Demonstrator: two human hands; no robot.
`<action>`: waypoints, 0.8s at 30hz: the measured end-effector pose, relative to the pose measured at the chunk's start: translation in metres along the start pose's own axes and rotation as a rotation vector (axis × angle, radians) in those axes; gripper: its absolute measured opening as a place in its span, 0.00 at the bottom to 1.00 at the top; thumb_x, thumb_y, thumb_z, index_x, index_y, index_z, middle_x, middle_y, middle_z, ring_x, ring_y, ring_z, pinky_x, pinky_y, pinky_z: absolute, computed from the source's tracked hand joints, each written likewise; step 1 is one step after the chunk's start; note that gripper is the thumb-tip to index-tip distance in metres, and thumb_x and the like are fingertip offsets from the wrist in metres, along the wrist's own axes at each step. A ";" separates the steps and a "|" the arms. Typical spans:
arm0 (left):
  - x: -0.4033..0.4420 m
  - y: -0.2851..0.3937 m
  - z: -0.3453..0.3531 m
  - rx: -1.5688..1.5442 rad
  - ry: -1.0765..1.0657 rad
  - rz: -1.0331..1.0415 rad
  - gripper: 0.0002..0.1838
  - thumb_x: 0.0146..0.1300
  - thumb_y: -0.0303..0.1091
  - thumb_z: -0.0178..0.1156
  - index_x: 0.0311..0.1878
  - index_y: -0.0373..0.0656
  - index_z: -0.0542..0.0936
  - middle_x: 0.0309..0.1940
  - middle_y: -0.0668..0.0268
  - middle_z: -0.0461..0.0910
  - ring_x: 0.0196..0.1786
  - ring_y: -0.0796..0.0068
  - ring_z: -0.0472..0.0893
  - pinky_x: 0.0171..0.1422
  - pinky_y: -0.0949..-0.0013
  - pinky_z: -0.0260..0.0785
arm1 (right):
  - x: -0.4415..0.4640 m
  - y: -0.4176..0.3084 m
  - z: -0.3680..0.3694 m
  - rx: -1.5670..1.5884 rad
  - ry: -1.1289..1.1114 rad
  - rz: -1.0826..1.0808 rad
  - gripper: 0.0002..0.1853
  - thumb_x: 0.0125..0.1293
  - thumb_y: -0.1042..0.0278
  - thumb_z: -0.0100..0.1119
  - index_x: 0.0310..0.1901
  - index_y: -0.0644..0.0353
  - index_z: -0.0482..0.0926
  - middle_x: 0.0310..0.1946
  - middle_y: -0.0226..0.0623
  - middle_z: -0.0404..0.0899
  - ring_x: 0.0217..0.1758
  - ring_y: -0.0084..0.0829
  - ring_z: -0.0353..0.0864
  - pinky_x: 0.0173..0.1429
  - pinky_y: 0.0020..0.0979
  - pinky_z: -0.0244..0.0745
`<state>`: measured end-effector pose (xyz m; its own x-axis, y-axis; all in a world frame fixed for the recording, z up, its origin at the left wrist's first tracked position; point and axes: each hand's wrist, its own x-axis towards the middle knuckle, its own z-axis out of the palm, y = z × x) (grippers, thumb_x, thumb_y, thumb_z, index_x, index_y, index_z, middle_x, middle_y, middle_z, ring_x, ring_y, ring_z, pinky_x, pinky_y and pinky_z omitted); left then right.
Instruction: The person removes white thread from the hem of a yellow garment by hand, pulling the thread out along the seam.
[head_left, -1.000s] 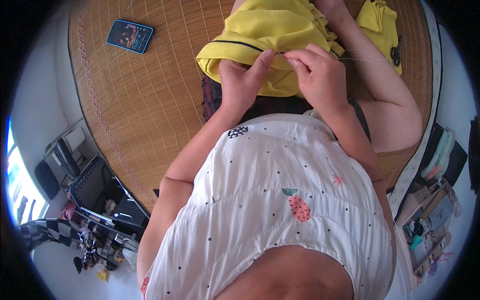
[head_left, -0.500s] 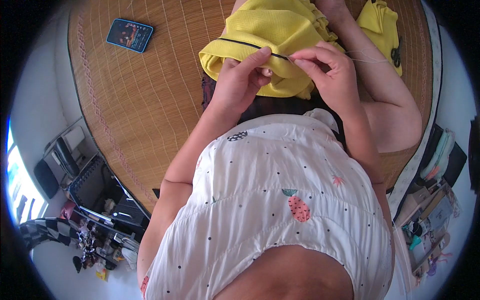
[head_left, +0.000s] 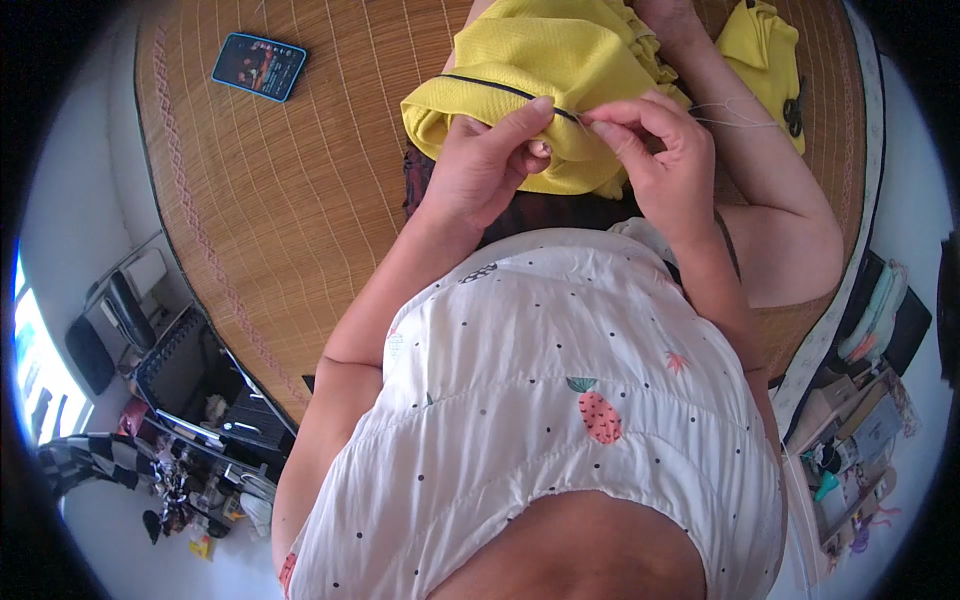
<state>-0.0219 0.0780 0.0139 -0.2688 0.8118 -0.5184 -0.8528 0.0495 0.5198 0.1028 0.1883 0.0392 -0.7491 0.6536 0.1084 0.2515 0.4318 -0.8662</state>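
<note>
One broad woven mat [head_left: 300,210], brown with pale grid lines and a pinkish patterned border, is spread beneath a seated person, whose torso is covered by a white garment [head_left: 510,450] printed with dark dots and red fruit. A bent right leg [head_left: 780,165] is laid over the mat. A yellow cloth [head_left: 540,50] is bunched over the lap, its near side folded into a loose, rounded edge; dark patterned fabric [head_left: 420,182] is partly exposed just below it. A second yellow cloth [head_left: 758,60], smaller, is laid on the mat beyond the leg. The larger cloth is held by the left hand [head_left: 482,165], whose grip is closed on it, with the thumb pressed on the upper side. The right hand [head_left: 672,150] is poised just beside it; its grip is narrowed to a pinch of thumb and forefinger, and what is pinched is too fine to be identified. A blue-edged phone [head_left: 259,67] is placed screen up, well apart from the hands. Dark scissors [head_left: 794,117] are seen at the smaller cloth's edge. A narrow black band [head_left: 490,83] is set along the larger cloth's fold. Pale thread [head_left: 735,124] is looped loosely beside the right hand, across the leg.
</note>
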 end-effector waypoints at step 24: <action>-0.001 -0.001 0.004 -0.137 0.009 -0.037 0.10 0.56 0.29 0.56 0.41 0.43 0.70 0.27 0.71 0.73 0.24 0.85 0.69 0.23 0.83 0.58 | -0.001 -0.001 0.002 -0.152 0.071 -0.163 0.05 0.51 0.76 0.59 0.31 0.56 0.80 0.20 0.34 0.71 0.22 0.31 0.73 0.26 0.27 0.68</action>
<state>-0.0191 0.0795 0.0172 -0.2394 0.8058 -0.5417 -0.9153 -0.0012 0.4027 0.1021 0.1856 0.0390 -0.7437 0.6072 0.2797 0.2243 0.6207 -0.7513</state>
